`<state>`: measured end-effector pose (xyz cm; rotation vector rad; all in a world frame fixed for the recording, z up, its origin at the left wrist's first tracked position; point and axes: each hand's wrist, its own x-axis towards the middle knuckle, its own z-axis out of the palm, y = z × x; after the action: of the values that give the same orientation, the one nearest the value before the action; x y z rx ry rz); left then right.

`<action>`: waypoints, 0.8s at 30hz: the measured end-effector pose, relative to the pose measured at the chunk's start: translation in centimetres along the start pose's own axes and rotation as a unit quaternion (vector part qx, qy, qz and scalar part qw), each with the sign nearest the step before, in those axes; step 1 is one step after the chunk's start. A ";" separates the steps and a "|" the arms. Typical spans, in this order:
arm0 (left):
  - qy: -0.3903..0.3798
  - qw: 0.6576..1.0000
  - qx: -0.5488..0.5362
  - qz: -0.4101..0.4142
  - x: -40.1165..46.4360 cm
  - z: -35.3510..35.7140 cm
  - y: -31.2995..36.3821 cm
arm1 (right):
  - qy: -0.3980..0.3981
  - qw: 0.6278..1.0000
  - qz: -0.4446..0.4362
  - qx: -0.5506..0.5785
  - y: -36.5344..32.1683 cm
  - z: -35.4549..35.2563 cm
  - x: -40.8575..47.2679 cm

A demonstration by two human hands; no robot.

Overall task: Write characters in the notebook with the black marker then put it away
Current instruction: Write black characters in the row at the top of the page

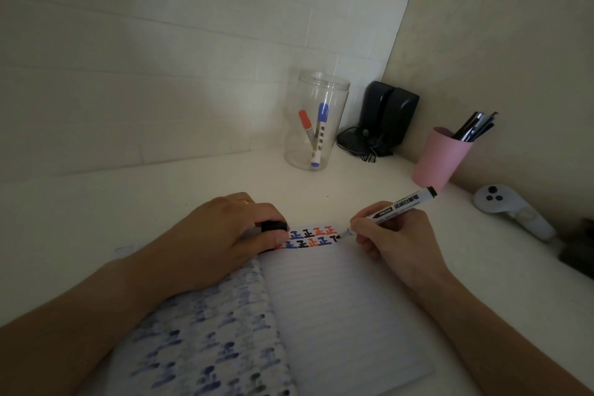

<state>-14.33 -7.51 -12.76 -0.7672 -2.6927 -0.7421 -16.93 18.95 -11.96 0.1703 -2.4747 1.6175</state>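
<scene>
An open lined notebook point(340, 309) lies on the white desk in front of me. Two rows of black, blue and red characters point(313, 236) run along the top of its right page. My right hand point(395, 235) grips the black marker point(401, 206), uncapped, with its tip on the page at the right end of the lower row. My left hand point(231, 235) presses the notebook's top left and holds the marker's black cap point(274, 226) between its fingers. The left page shows ink bleed-through.
A clear plastic jar point(316, 120) with a red and a blue marker stands behind the notebook. To its right are black speakers point(385, 116), a pink cup point(440, 157) of pens and a white controller point(511, 210). Walls close the corner.
</scene>
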 end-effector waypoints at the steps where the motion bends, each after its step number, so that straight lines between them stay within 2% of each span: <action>1: -0.001 1.000 0.000 0.000 0.0 0.0 0.0 | 0.001 1.000 0.000 -0.001 0.0 0.0 0.0; 20: -0.002 1.000 -0.006 -0.002 -0.1 -0.1 0.1 | -0.033 0.999 -0.018 0.009 -0.2 0.0 -0.3; 24: -0.003 1.000 -0.004 -0.007 0.0 -0.1 0.2 | -0.013 1.000 -0.006 -0.008 0.0 0.2 0.0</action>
<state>-14.22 -7.46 -12.62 -0.7552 -2.7046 -0.7544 -16.92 18.81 -12.05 0.2049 -2.4995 1.5993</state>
